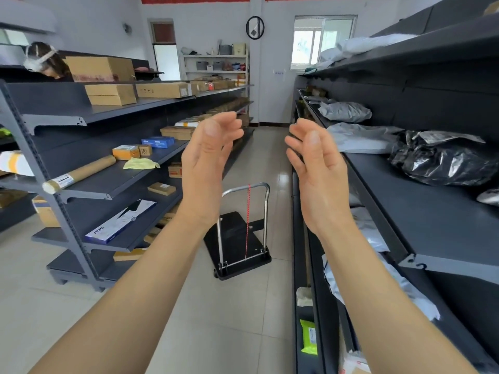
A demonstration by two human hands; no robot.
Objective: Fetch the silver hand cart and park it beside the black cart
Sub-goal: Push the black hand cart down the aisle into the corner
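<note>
Our bare forearms (151,279) rise from 6 o'clock. Both grips are released: the left grip (208,168) and right grip (321,179) hold nothing, fingers loosely curved, palms facing each other, well apart. Between the forearms, toward 6 o'clock of the grips, the cart (235,233) stands untouched on the glossy pale-tiled floor (243,319). It has a flat black rectangular deck, a bent silver tube handle (266,201) upright at its near end, and a twisted red cord (248,220) running from handle top to deck. Dark metal left shelves (108,182) at 9 o'clock carry cardboard boxes (110,94); right shelves (432,211) at 3 o'clock carry crinkled plastic bags (442,163).
</note>
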